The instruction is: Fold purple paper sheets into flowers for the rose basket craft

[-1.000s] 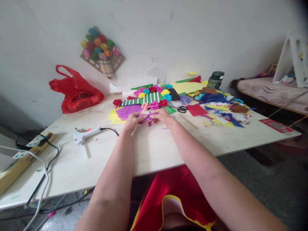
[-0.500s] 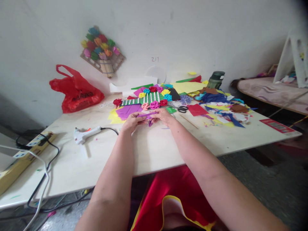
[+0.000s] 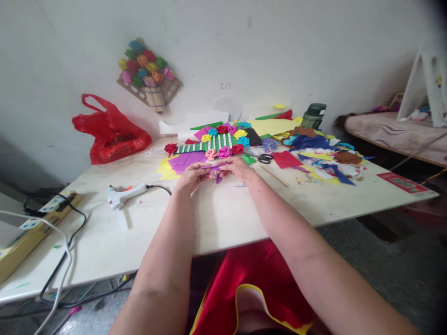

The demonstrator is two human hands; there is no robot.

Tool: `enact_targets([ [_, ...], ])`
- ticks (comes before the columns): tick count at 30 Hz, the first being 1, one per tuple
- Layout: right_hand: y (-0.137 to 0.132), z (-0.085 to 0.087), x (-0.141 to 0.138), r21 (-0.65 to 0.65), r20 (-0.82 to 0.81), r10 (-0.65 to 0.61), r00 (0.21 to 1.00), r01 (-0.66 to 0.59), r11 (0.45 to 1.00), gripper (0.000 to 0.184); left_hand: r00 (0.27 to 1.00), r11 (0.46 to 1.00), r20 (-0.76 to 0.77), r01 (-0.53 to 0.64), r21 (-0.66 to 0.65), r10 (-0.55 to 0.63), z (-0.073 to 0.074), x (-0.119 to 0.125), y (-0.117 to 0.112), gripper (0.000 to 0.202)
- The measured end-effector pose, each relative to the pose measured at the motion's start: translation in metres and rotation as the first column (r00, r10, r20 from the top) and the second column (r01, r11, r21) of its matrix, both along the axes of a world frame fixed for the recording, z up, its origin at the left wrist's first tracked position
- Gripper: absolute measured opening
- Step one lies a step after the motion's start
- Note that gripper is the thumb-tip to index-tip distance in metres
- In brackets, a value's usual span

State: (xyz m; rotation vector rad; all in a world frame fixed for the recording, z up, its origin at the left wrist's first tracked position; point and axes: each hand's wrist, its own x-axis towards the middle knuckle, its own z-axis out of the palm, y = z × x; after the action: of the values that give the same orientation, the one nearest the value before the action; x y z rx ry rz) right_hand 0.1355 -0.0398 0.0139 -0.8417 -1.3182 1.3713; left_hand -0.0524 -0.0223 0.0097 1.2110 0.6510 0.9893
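Note:
Between my two hands is a narrow strip of purple crepe paper (image 3: 218,167), its loose end hanging below the fingers. My left hand (image 3: 194,176) pinches the left end, and my right hand (image 3: 236,168) grips the other end, fingers closed. Just behind them lies a green guitar-shaped craft piece (image 3: 204,144) with white strips and red, yellow, blue and pink paper roses around it. A purple paper sheet (image 3: 186,161) rests on yellow paper (image 3: 165,168) beyond my left hand. Black-handled scissors (image 3: 265,158) and a thin wooden stick (image 3: 274,175) are right of my right hand.
A white glue gun (image 3: 122,195) lies at left, its cord running behind my left arm. Further left are a power strip (image 3: 52,214) and a red plastic bag (image 3: 111,135). Coloured paper scraps (image 3: 324,156) and a green bottle (image 3: 313,116) occupy the right rear.
The purple strip looks narrower and flatter between my fingers than before. Both hands stay in nearly the same place, and the other things have not moved.

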Motion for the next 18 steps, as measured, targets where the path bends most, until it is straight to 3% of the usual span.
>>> enact_targets([
  [18,-0.0001,-0.0004,0.0014,0.088,-0.07,0.054,0.996,-0.047,0.995,0.018,0.995,1.0,0.1,-0.009,0.01,0.008,0.0039,0.0026,-0.0025,0.017],
])
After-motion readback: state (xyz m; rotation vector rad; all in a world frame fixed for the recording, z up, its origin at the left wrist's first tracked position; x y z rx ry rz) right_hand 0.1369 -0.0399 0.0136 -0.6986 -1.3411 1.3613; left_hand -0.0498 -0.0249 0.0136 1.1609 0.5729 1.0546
